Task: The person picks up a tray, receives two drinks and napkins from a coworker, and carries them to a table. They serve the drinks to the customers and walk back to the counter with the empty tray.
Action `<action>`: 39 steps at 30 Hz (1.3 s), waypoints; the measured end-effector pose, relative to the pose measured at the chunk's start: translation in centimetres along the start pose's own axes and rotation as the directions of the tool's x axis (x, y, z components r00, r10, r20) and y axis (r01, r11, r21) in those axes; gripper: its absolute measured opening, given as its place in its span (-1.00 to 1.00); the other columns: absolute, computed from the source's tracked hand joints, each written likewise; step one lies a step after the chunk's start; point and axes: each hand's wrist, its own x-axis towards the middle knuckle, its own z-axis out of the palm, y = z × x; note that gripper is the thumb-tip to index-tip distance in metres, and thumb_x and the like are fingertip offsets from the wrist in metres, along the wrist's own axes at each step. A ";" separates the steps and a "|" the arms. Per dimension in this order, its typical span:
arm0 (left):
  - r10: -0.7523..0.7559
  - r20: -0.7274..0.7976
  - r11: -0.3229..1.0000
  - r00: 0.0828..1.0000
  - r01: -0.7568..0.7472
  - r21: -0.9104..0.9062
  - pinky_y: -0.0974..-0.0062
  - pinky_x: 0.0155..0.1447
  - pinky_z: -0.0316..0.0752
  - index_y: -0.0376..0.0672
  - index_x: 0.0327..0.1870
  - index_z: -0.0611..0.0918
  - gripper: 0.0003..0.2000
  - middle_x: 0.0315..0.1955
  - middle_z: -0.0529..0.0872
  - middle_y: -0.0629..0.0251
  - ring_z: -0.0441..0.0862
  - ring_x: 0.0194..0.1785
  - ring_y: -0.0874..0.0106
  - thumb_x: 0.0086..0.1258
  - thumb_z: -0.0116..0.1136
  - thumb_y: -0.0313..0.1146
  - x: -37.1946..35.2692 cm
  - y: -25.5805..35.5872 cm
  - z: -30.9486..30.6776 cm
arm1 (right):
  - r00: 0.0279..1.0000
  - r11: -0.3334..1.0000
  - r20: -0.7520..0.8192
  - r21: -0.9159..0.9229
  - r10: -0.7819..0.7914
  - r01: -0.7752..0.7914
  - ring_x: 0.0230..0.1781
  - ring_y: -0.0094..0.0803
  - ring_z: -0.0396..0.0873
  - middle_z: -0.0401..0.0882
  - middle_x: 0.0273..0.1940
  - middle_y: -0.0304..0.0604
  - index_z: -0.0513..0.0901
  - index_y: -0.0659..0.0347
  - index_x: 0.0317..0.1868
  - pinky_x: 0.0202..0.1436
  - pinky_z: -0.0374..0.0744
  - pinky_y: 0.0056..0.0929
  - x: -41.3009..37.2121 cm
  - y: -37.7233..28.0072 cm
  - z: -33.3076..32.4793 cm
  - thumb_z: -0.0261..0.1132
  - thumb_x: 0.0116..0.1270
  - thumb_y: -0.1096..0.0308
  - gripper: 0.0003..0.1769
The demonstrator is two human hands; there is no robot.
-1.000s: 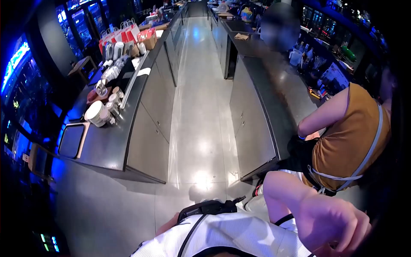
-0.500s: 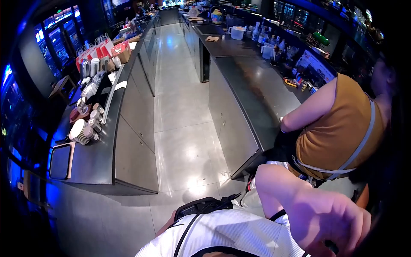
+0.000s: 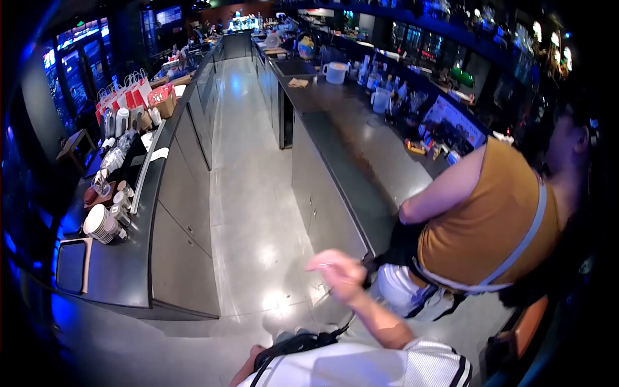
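My right hand (image 3: 338,274) is raised in front of my white top (image 3: 361,364), over the walkway floor, with its fingers pointing left. Motion blurs the fingers, and I cannot tell whether they hold anything. It is close to the white clothing (image 3: 396,287) at the hip of a person in a brown top (image 3: 477,219), overlapping the end of the right counter in this view. A strip of my left arm shows at the bottom; my left hand is out of view. A black pack with a cable (image 3: 303,345) lies against my front.
A grey walkway (image 3: 251,193) runs between two dark counters. The left counter (image 3: 132,271) bears stacked paper cups (image 3: 100,222), a black tray (image 3: 71,266) and red-and-white bags (image 3: 126,93). On the right counter (image 3: 335,142) are a white pitcher (image 3: 335,73) and several bottles. The person stands at its near end.
My right hand has swung from the lower right to the left and forward, over the floor. The view has shifted, so the counters and person appear lower and farther left.
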 end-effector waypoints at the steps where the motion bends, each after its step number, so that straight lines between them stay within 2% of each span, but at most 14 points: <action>1: -0.070 0.015 0.995 0.997 0.069 0.071 0.32 -0.09 0.52 -0.23 -0.38 0.69 -0.72 -0.37 0.69 0.03 0.66 -0.21 0.20 -0.03 0.22 -0.20 -0.3 0.6 0.1 | 0.903 0.911 0.177 0.061 0.392 -0.407 -0.24 -0.45 0.56 0.60 -0.26 -0.17 0.57 0.28 -0.22 -0.08 0.50 -0.49 -2.9 6.5 1.3 0.06 0.38 0.39 -0.82; 2: -0.147 0.028 0.980 0.989 0.142 0.141 0.34 -0.07 0.52 -0.21 -0.37 0.70 -0.71 -0.33 0.69 0.02 0.65 -0.14 0.18 -0.04 0.21 -0.20 -1.9 0.6 -0.1 | 0.746 0.725 0.263 0.191 0.612 -0.662 -0.25 -0.46 0.55 0.60 -0.26 -0.14 0.57 0.29 -0.23 -0.11 0.51 -0.47 -8.3 14.9 2.0 0.08 0.38 0.28 -0.76; 3: -0.168 0.015 0.978 0.986 0.165 0.129 0.33 -0.03 0.51 -0.20 -0.32 0.69 -0.69 -0.28 0.68 0.01 0.64 -0.12 0.16 -0.04 0.20 -0.18 -2.6 0.1 0.2 | 0.355 0.434 0.261 -0.385 0.898 -0.815 -0.25 -0.42 0.53 0.59 -0.30 -0.15 0.52 0.31 -0.09 -0.08 0.49 -0.44 -16.0 23.3 1.4 0.15 0.32 0.18 -0.66; 4: -0.139 -0.012 0.986 0.990 0.140 0.089 0.32 0.02 0.49 -0.19 -0.30 0.69 -0.69 -0.25 0.68 0.02 0.63 -0.09 0.17 -0.01 0.17 -0.20 -2.5 -1.3 1.0 | 0.482 0.480 0.189 -0.636 0.856 -0.604 -0.31 -0.38 0.55 0.62 -0.29 -0.08 0.58 0.24 -0.10 -0.18 0.52 -0.32 -24.0 25.2 1.6 0.19 0.26 0.07 -0.60; 11: -0.198 -0.032 0.980 0.980 0.197 -0.039 0.27 0.00 0.49 -0.16 -0.27 0.67 -0.67 -0.20 0.65 0.03 0.60 -0.08 0.12 0.11 0.07 -0.10 -12.8 1.3 -3.8 | -0.059 0.372 0.469 -0.765 0.881 -0.526 -0.43 -0.38 0.54 0.59 -0.43 -0.09 0.61 0.27 -0.23 -0.28 0.51 -0.31 -33.6 29.9 -3.4 0.23 0.17 0.17 -0.68; 19: -0.363 -0.286 0.918 0.887 0.286 -0.276 0.24 0.06 0.47 -0.19 -0.20 0.66 -0.72 -0.12 0.62 0.03 0.57 0.00 0.13 0.10 0.07 -0.29 -11.0 -4.8 -7.7 | 0.033 0.560 0.606 -0.712 0.795 -0.423 -0.58 -0.38 0.53 0.56 -0.59 -0.09 0.65 0.31 -0.37 -0.41 0.50 -0.29 -29.8 39.0 1.3 0.28 0.07 0.29 -0.78; 21: -0.362 -0.331 0.911 0.871 0.257 -0.321 0.27 0.03 0.48 -0.15 -0.25 0.68 -0.73 -0.22 0.66 0.04 0.60 -0.08 0.14 0.06 0.11 -0.26 -6.9 -10.5 -7.1 | 0.070 0.381 0.416 -0.735 0.907 -0.561 -0.60 -0.40 0.52 0.52 -0.61 -0.13 0.62 0.30 -0.44 -0.52 0.48 -0.32 -23.3 32.0 8.0 0.32 -0.01 0.44 -0.89; 23: -0.276 -0.324 0.927 0.905 0.162 -0.338 0.29 -0.01 0.50 -0.09 -0.25 0.69 -0.74 -0.27 0.68 0.09 0.63 -0.13 0.20 0.05 0.12 -0.27 -4.2 -16.7 -7.9 | -0.138 -0.110 0.463 -0.088 0.875 -0.990 -0.56 -0.41 0.55 0.53 -0.60 -0.16 0.61 0.30 -0.46 -0.53 0.50 -0.39 -25.8 40.2 10.7 0.31 -0.03 0.55 -0.93; 24: -0.296 -0.344 0.919 0.891 0.166 -0.358 0.29 -0.01 0.50 -0.09 -0.25 0.69 -0.74 -0.27 0.68 0.09 0.63 -0.13 0.20 0.05 0.12 -0.27 -4.7 -19.1 -10.5 | 0.078 0.268 0.317 -0.618 0.945 -0.739 -0.49 -0.41 0.57 0.58 -0.54 -0.14 0.62 0.33 -0.44 -0.41 0.54 -0.39 -23.3 34.4 15.8 0.29 0.03 0.50 -0.93; 27: -0.470 -0.289 0.832 0.834 0.310 -0.460 0.35 -0.11 0.53 -0.10 -0.30 0.70 -0.76 -0.37 0.70 0.11 0.66 -0.26 0.26 0.01 0.20 -0.26 -8.1 -23.3 -16.6 | 0.290 0.715 0.686 -0.479 0.667 -0.510 -0.44 -0.42 0.59 0.62 -0.47 -0.08 0.64 0.36 -0.40 -0.33 0.55 -0.40 -24.2 30.7 24.4 0.29 0.09 0.42 -0.86; 31: -0.454 -0.224 0.730 0.862 0.216 -0.648 0.35 -0.16 0.57 -0.27 -0.45 0.69 -0.82 -0.45 0.70 0.03 0.69 -0.33 0.23 0.06 0.11 -0.37 -14.7 -30.1 -21.6 | -0.046 0.891 0.918 -0.393 0.394 -0.227 -0.45 -0.45 0.58 0.64 -0.43 -0.10 0.64 0.36 -0.35 -0.33 0.54 -0.47 -25.9 29.9 38.3 0.28 0.10 0.39 -0.82; 36: -0.323 -0.020 0.112 0.946 0.017 -0.994 0.43 -0.31 0.61 -0.39 -0.52 0.66 -0.90 -0.50 0.70 0.07 0.68 -0.46 0.33 0.04 0.09 -0.61 -21.8 -35.6 -17.7 | -0.325 0.793 0.808 -0.569 0.491 -0.218 -0.47 -0.46 0.57 0.64 -0.43 -0.11 0.62 0.39 -0.29 -0.37 0.54 -0.47 -25.0 26.3 46.8 0.27 0.09 0.39 -0.78; 37: -0.240 -0.105 0.107 0.965 -0.081 -0.991 0.45 -0.24 0.60 -0.39 -0.48 0.67 -0.88 -0.52 0.70 0.11 0.69 -0.42 0.34 0.09 0.06 -0.58 -22.8 -36.1 -15.6 | -0.412 0.818 0.808 -0.535 0.422 -0.212 -0.49 -0.46 0.56 0.64 -0.42 -0.12 0.62 0.40 -0.27 -0.39 0.54 -0.48 -25.3 28.5 47.4 0.27 0.10 0.37 -0.75; 39: -0.162 -0.067 0.634 0.985 0.052 -0.772 0.47 -0.18 0.59 -0.35 -0.31 0.66 -0.84 -0.44 0.71 0.19 0.68 -0.34 0.38 0.17 0.05 -0.52 -26.6 -33.3 -16.5 | -0.576 0.748 0.568 -0.653 0.589 0.121 -0.35 -0.45 0.56 0.64 -0.31 -0.10 0.59 0.39 -0.17 -0.24 0.54 -0.45 -23.1 28.0 49.6 0.28 0.11 0.29 -0.66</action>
